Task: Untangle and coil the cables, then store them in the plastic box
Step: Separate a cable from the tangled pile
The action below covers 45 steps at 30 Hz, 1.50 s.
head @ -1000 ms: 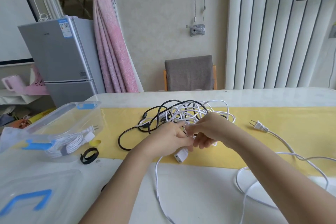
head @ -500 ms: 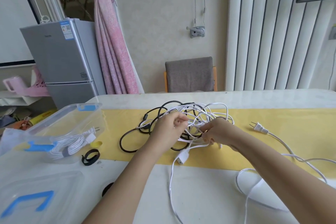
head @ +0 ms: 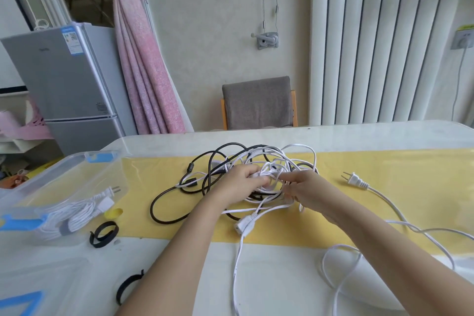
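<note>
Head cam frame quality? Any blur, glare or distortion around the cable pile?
Head view: soft, even light, only faint shadows under the cable tangle; tangle, left hand and right hand fairly sharp. Head view: wide-angle bend tilts the fridge and bows the table at its far edge. Head view: pale sheen along that edge; plastic box at frame left looks softer.

Both hands are deep in the tangle (head: 259,155) of black and white cables. The left hand (head: 241,182) grips white strands on the tangle's near side. The right hand (head: 305,190) pinches in from its right, almost touching the left. Right of the tangle lies a white plug (head: 355,180), and just in front of it a white socket end (head: 243,224). Well left of the tangle sits the plastic box (head: 77,182) with a coiled white cable (head: 77,215) inside and a black strap (head: 104,233) beside it.
</note>
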### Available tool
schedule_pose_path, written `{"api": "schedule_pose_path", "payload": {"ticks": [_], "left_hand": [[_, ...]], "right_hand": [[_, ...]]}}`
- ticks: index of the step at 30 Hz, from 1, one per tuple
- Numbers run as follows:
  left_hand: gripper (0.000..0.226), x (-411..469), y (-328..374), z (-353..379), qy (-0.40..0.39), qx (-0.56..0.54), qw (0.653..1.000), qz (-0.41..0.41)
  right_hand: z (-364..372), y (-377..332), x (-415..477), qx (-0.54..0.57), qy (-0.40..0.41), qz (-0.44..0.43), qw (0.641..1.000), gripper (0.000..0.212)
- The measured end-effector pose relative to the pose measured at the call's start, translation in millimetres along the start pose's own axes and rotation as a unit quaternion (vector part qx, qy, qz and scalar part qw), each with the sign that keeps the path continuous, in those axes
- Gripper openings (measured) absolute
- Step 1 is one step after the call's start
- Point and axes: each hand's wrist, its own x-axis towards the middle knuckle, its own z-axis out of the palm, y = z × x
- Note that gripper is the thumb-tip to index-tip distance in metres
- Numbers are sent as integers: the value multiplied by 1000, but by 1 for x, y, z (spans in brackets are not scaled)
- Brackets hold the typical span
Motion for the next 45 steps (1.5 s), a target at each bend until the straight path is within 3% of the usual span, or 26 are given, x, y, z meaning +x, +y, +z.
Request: {"api": "schedule_pose_path", "payload": {"ticks": [4,9,12,14,16,18,22,30,33,36,39,42,45], "left_hand": [[14,-4,8,-14,-85,-193,978,9],[28,-10,13,-19,-130,-282,951,-2],[37,-12,9,-22,-84,-398,911,-64],[35,-9,5,-22,-21,-314,947,-67],[21,-6,2,-23,39,-136,990,-20],[14,-5,-2,-23,79,-39,996,16],[16,-7,1,-21,165,17,984,60],[17,-11,5,-12,46,109,990,72],[29,-12,5,-9,38,52,996,65],[37,-15,11,-9,14,-36,999,30],[34,-16,13,-11,-42,-97,994,4],[31,-16,9,-12,-69,-235,969,-19],[26,-21,11,-14,-74,-357,928,-72]], "right_hand": [[0,6,2,1,46,-40,998,27],[-1,0,-2,11,68,-107,992,24],[5,-7,-2,-87,106,-136,981,33],[11,-8,-1,-158,155,-145,964,41],[13,-7,-1,-170,202,-141,954,44],[8,-8,-2,-170,211,-120,955,42],[-5,-15,-4,-155,113,-75,979,40],[-11,-16,-6,-26,27,-17,999,35],[-14,-14,-7,25,3,-27,999,19],[-14,-5,-4,64,5,-50,997,24],[-11,-1,-4,21,33,-84,996,28],[-9,-8,-6,-24,37,-143,989,19],[-7,-16,-9,-60,24,-140,988,5]]}}
